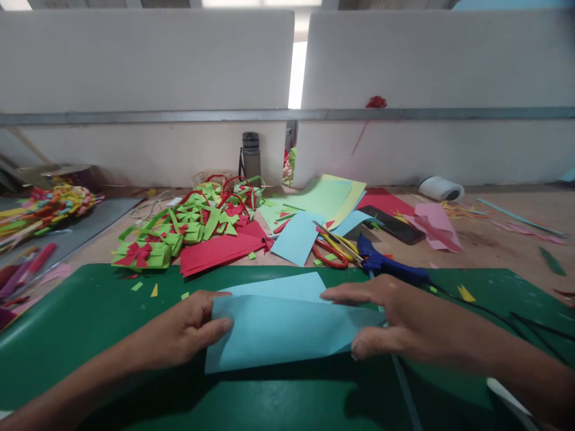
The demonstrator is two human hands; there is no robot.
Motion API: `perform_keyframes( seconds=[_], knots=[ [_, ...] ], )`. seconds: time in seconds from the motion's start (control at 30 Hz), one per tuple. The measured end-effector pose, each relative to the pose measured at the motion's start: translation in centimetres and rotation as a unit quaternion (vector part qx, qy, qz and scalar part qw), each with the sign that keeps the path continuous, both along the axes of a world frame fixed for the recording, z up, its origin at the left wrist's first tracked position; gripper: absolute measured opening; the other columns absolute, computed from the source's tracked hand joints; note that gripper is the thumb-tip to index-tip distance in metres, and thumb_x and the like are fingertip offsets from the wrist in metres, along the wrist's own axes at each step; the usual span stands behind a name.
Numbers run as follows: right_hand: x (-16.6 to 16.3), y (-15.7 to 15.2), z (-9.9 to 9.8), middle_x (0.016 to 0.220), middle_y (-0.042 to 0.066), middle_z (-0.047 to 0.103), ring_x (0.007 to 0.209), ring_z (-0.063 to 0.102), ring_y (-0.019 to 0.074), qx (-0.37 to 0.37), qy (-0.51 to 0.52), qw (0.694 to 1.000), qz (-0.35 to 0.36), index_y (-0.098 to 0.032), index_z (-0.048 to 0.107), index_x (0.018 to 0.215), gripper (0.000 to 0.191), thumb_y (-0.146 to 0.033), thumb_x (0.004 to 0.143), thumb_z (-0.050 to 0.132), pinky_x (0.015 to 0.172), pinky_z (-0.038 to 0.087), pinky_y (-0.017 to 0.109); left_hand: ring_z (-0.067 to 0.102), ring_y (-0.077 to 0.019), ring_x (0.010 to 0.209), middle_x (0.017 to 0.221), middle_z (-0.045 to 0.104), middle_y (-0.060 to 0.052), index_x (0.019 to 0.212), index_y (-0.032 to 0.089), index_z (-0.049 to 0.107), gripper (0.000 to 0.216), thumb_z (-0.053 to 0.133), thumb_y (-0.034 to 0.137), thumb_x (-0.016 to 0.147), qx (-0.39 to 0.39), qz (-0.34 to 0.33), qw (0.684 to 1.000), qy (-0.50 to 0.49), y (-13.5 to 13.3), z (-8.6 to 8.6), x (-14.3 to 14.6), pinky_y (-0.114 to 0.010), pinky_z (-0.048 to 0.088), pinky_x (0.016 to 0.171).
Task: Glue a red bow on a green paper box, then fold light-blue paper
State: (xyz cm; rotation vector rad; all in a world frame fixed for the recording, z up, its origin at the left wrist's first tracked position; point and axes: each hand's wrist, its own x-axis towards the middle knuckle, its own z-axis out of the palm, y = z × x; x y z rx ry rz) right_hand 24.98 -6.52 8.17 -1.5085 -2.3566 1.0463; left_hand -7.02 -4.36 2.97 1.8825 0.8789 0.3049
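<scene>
A sheet of light blue paper [287, 335], bent over along its length, is held up just above the green mat [148, 335]. My left hand [197, 326] pinches its left end, thumb in front and fingers behind. At the right end, my right hand [381, 320] has the paper's edge between thumb and fingers, the thumb near the lower corner and the index finger along the top. Behind the fold a second light blue layer [287, 284] shows; whether it is the same sheet I cannot tell.
Beyond the mat lie a blue glue gun [390, 263], orange-handled scissors [330, 254], red paper [220, 251], a small blue sheet [296, 238] and a black phone [393, 224]. Green paper boxes with red bows [144, 254] are heaped at left. A bottle [251, 158] stands by the white partition.
</scene>
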Motion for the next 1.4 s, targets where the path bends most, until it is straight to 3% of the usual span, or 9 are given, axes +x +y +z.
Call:
perform_keyframes(
  seconds=[0.1,0.23,0.63,0.77,0.87,1.0,1.13,1.27,1.4],
  knots=[
    [-0.7,0.5,0.2,0.063,-0.003,0.053,0.061,0.049,0.0118,-0.049,0.003,0.992,0.112,-0.017,0.059,0.065,0.03,-0.043,0.075,0.067,0.053,0.033,0.022,0.037,-0.0107,0.06,0.069,0.042,0.003,0.079,0.015,0.047,0.031,0.047,0.044,0.09,-0.065,-0.035,0.996,-0.054,0.4,0.0,-0.7,-0.02,0.034,0.054],
    [-1.1,0.9,-0.3,0.054,-0.007,0.035,0.051,0.033,0.0071,-0.133,0.056,0.969,0.2,-0.017,0.039,0.054,0.044,-0.045,0.077,0.064,0.048,0.023,0.022,0.034,-0.0101,0.057,0.064,0.038,0.003,0.073,0.015,0.045,0.029,0.051,0.04,0.086,-0.098,-0.074,0.99,-0.068,0.5,0.6,-1.2,-0.02,0.028,0.05],
    [-2.2,2.6,-5.1,0.055,-0.007,0.032,0.051,0.028,0.0081,-0.095,0.079,0.992,0.02,-0.018,0.043,0.058,0.027,-0.032,0.08,0.051,0.045,0.021,0.023,0.046,-0.0121,0.059,0.068,0.05,0.002,0.078,0.015,0.049,0.015,0.05,0.029,0.082,-0.122,0.057,0.991,-0.002,0.8,-0.8,-0.2,-0.021,0.038,0.054],
    [-2.4,2.8,-5.9,0.054,-0.006,0.038,0.051,0.032,0.0088,-0.074,0.044,0.996,-0.023,-0.017,0.05,0.062,0.018,-0.028,0.076,0.053,0.045,0.023,0.023,0.057,-0.0208,0.07,0.08,0.06,-0.005,0.091,0.014,0.053,0.021,0.048,0.033,0.084,0.079,0.129,0.984,0.099,0.5,-1.0,0.0,-0.03,0.046,0.06],
    [-2.6,2.6,-6.1,0.055,-0.005,0.043,0.053,0.037,0.0099,-0.048,0.01,0.998,-0.028,-0.016,0.055,0.063,0.016,-0.025,0.076,0.052,0.048,0.025,0.023,0.055,-0.0314,0.103,0.109,0.061,-0.014,0.116,0.014,0.05,0.033,0.046,0.032,0.089,0.382,0.192,0.889,0.164,-0.8,-1.4,1.0,-0.044,0.044,0.086],
    [-2.8,2.2,-6.2,0.056,-0.004,0.048,0.056,0.041,0.0111,0.016,-0.017,1.0,-0.007,-0.017,0.054,0.062,0.02,-0.025,0.079,0.049,0.052,0.026,0.025,0.044,-0.0365,0.122,0.129,0.053,-0.02,0.128,0.011,0.044,0.043,0.039,0.036,0.094,0.573,0.029,0.808,0.131,-3.1,-2.7,4.2,-0.054,0.032,0.101],
    [-2.9,1.9,-6.2,0.059,-0.002,0.053,0.059,0.045,0.0124,0.056,-0.037,0.998,0.003,-0.018,0.052,0.062,0.025,-0.029,0.083,0.048,0.055,0.028,0.025,0.045,-0.0464,0.119,0.129,0.051,-0.028,0.13,0.004,0.043,0.068,0.041,0.059,0.089,0.479,-0.136,0.845,0.194,-3.7,-3.3,7.5,-0.065,0.039,0.09],
    [-2.6,1.9,-6.9,0.06,-0.001,0.055,0.057,0.047,0.0127,0.058,-0.05,0.997,0.001,-0.018,0.051,0.063,0.029,-0.034,0.087,0.046,0.054,0.027,0.026,0.029,-0.0503,0.129,0.144,0.033,-0.027,0.143,0.013,0.028,0.073,0.042,0.06,0.088,0.36,-0.136,0.892,0.239,-3.1,-3.6,8.0,-0.076,0.033,0.086],
    [-2.0,2.2,-8.3,0.062,-0.001,0.056,0.058,0.048,0.0132,0.057,-0.051,0.997,0.009,-0.019,0.05,0.066,0.031,-0.038,0.09,0.044,0.055,0.029,0.027,0.017,-0.0501,0.134,0.149,0.024,-0.024,0.147,0.018,0.02,0.076,0.035,0.064,0.089,0.366,-0.113,0.899,0.213,-3.1,-5.0,7.2,-0.08,0.028,0.083]
  ],
)
